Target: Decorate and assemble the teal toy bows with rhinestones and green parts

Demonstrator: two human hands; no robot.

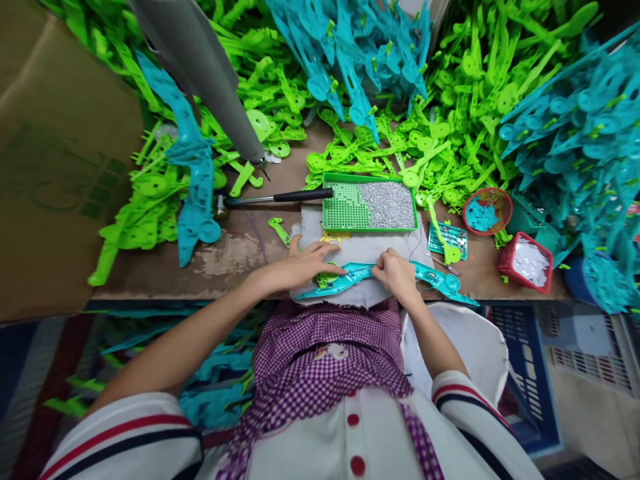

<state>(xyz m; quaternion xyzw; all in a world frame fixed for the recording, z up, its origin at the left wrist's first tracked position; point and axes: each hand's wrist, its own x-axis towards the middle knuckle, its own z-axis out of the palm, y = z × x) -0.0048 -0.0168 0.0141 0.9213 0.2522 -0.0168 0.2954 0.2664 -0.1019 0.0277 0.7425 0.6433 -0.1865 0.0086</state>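
Observation:
A long teal plastic piece point(435, 277) lies across a white cloth point(365, 250) at the near edge of the workbench. My left hand point(307, 263) presses flat on its left part, fingers stretched over a green round piece point(327, 275) fitted to it. My right hand point(395, 270) is closed in a pinch on the middle of the teal piece; what the fingertips hold is too small to make out. Just beyond the hands stands a green tray point(345, 208) half filled with small silver screws point(389, 205).
Heaps of green plastic pieces point(450, 120) and teal pieces point(575, 140) crowd the back and right. A black-handled tool point(280, 197) lies left of the tray. A round red basket point(487, 211), a red box point(527, 262), a cardboard box point(55, 153) and a grey pole point(200, 67) stand around.

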